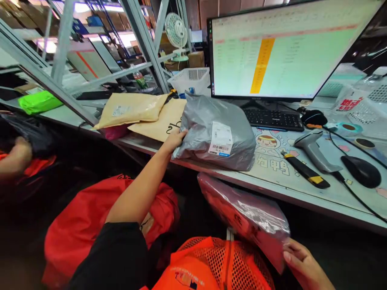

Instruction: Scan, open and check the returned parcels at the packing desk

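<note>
The left hand (177,139) lay at the 9 o'clock end of the grey parcel (217,135), fingers closed on its edge. The parcel rested on the bench (332,193) near the front rim, with its label (220,139) facing up. At the parcel's 5 o'clock, below the rim, the right hand (304,266) had its fingers clamped on the lower corner of a clear bag (244,213) with red contents. A scanner (314,151) and a box cutter (305,171) lay at the parcel's 3 o'clock, and tan envelopes (130,109) at its 10 o'clock. Good handling would likely mean keeping the label flat and uncovered, sliding the parcel rather than lifting its soft end, and supporting the sagging bag from beneath.
</note>
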The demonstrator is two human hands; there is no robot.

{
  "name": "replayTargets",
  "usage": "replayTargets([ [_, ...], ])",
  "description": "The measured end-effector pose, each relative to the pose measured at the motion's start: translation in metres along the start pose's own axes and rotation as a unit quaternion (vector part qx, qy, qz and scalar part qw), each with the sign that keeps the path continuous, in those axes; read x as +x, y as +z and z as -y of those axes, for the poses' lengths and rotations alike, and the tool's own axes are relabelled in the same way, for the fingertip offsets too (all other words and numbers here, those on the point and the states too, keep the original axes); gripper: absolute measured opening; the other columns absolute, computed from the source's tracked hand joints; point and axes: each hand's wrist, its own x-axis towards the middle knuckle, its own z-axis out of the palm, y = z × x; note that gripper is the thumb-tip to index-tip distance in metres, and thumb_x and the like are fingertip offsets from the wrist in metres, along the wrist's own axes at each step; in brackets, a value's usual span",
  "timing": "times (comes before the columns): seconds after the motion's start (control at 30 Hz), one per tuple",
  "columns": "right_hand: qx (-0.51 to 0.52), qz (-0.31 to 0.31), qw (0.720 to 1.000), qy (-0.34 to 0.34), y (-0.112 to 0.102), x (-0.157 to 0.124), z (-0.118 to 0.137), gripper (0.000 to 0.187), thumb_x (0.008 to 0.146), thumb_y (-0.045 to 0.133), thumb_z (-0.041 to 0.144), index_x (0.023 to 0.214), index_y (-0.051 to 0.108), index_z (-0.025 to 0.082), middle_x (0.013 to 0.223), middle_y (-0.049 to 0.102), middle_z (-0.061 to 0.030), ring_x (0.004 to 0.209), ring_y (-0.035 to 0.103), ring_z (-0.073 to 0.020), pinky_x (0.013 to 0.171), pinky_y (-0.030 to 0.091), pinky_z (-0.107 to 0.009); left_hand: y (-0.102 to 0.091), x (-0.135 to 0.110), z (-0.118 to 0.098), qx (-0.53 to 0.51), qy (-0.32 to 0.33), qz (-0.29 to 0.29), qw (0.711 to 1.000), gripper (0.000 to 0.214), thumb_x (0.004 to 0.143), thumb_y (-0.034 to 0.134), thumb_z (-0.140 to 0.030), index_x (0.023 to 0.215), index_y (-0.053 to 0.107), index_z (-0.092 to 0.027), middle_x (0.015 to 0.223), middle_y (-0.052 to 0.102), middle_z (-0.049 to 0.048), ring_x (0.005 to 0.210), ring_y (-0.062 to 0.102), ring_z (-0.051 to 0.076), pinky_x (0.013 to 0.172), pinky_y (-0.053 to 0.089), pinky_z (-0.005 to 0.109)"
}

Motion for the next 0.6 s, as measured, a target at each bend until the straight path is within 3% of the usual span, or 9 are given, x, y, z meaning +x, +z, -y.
replayTargets([
  [0.13,-0.051,0.014,0.998,-0.036,0.019,0.000,-0.014,0.035,0.081,0.080,0.056,0.084,0.071,0.023,0.115,0.078,-0.0142,0.109,0.073,-0.0311,0.102,0.054,-0.046,-0.003,0.000,0.007,-0.064,-0.030,0.050,0.996,0.032,0.084,0.070,-0.039,0.101,0.071,-0.012,0.085,0.075,0.0030,0.080,0.064,0.018,0.077,0.051,0.026],
  [0.2,-0.117,0.042,0.991,-0.053,0.042,0.012,-0.027,0.048,0.078,0.082,0.058,0.112,0.070,0.026,0.141,0.067,-0.0155,0.131,0.063,-0.0340,0.113,0.047,-0.050,-0.005,-0.001,0.009,-0.076,-0.015,0.066,0.995,0.036,0.085,0.070,-0.037,0.111,0.070,-0.012,0.094,0.076,0.0041,0.083,0.065,0.017,0.078,0.052,0.026],
  [0.23,-0.171,0.047,0.982,-0.063,0.055,0.022,-0.034,0.070,0.074,0.085,0.058,0.132,0.063,0.028,0.150,0.060,-0.0161,0.138,0.057,-0.0346,0.116,0.043,-0.052,-0.006,-0.001,0.011,-0.067,-0.004,0.063,0.996,0.037,0.086,0.070,-0.037,0.112,0.070,-0.012,0.097,0.077,0.0045,0.087,0.065,0.018,0.081,0.053,0.026],
  [0.3,-0.326,0.020,0.943,-0.066,0.081,0.050,-0.045,0.115,0.067,0.088,0.058,0.163,0.033,0.025,0.158,0.051,-0.0188,0.143,0.052,-0.0357,0.119,0.038,-0.055,-0.005,0.000,0.016,-0.033,0.018,0.050,0.998,0.036,0.088,0.071,-0.036,0.113,0.069,-0.011,0.101,0.077,0.0051,0.095,0.066,0.019,0.088,0.054,0.028],
  [0.33,-0.403,-0.001,0.914,-0.049,0.092,0.067,-0.049,0.121,0.071,0.085,0.060,0.167,0.023,0.021,0.154,0.053,-0.0210,0.139,0.055,-0.0362,0.118,0.038,-0.055,-0.004,0.001,0.019,-0.017,0.026,0.046,0.998,0.035,0.090,0.072,-0.036,0.114,0.069,-0.010,0.103,0.077,0.0052,0.099,0.066,0.019,0.093,0.054,0.029],
  [0.43,-0.577,-0.041,0.813,0.063,0.115,0.124,-0.046,0.101,0.098,0.054,0.065,0.169,0.009,0.009,0.127,0.070,-0.0242,0.119,0.068,-0.0363,0.104,0.049,-0.053,0.001,0.003,0.031,-0.009,0.040,0.065,0.997,0.038,0.098,0.069,-0.033,0.124,0.063,-0.007,0.114,0.077,0.0039,0.109,0.065,0.017,0.107,0.051,0.034],
  [0.5,-0.688,-0.018,0.716,0.121,0.123,0.160,-0.039,0.091,0.101,0.047,0.067,0.164,0.029,0.003,0.124,0.071,-0.0294,0.117,0.069,-0.0393,0.099,0.051,-0.051,0.004,0.002,0.037,-0.012,0.052,0.074,0.996,0.035,0.104,0.062,-0.026,0.131,0.057,-0.006,0.122,0.075,0.0009,0.112,0.065,0.013,0.114,0.048,0.037],
  [0.57,-0.700,0.007,0.699,0.147,0.127,0.188,-0.034,0.066,0.101,0.058,0.055,0.141,0.062,0.004,0.125,0.071,-0.0296,0.118,0.069,-0.0369,0.096,0.051,-0.043,0.006,0.000,0.039,-0.015,0.061,0.070,0.996,0.031,0.107,0.056,-0.018,0.135,0.054,-0.006,0.125,0.074,-0.0023,0.112,0.064,0.009,0.118,0.045,0.039],
  [0.6,-0.704,0.016,0.692,0.157,0.129,0.198,-0.033,0.053,0.101,0.061,0.047,0.130,0.069,0.004,0.123,0.072,-0.0291,0.117,0.070,-0.0350,0.095,0.051,-0.041,0.006,-0.002,0.039,-0.014,0.062,0.068,0.996,0.030,0.107,0.054,-0.016,0.136,0.053,-0.006,0.125,0.075,-0.0038,0.111,0.065,0.008,0.118,0.045,0.039],
])
